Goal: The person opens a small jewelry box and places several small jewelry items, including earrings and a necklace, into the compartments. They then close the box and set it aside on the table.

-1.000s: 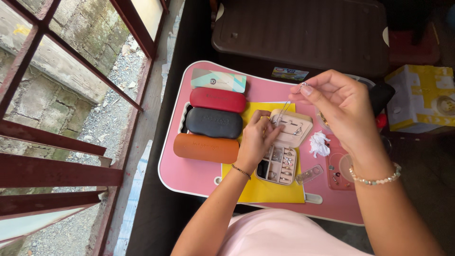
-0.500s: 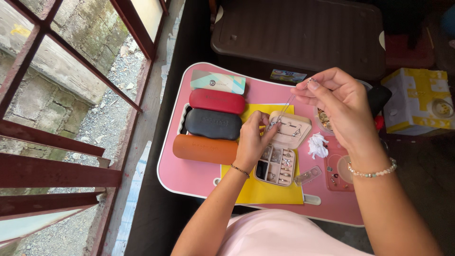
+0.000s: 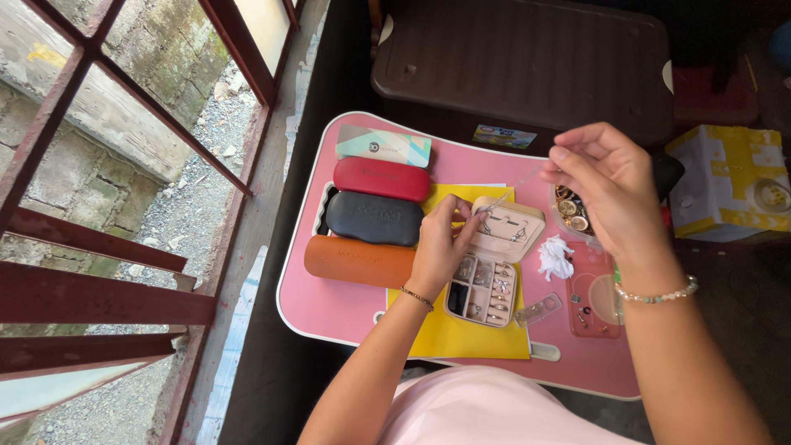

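Right hand, upper right of frame: fingers pressed together, pinching 1 end of a thin silver chain. Left hand, centre: fingers pinching the chain's lower end at the lid of the open beige jewellery box. Box sits on a yellow sheet on the pink counter. Left of it: 3 oblong cases stacked up-frame, orange, black, red; teal-patterned rectangular card box above. Yellow-white carton far right.

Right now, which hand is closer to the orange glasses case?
Left. The left hand sits just right of the orange glasses case, at the jewellery box. The right hand is raised farther right.
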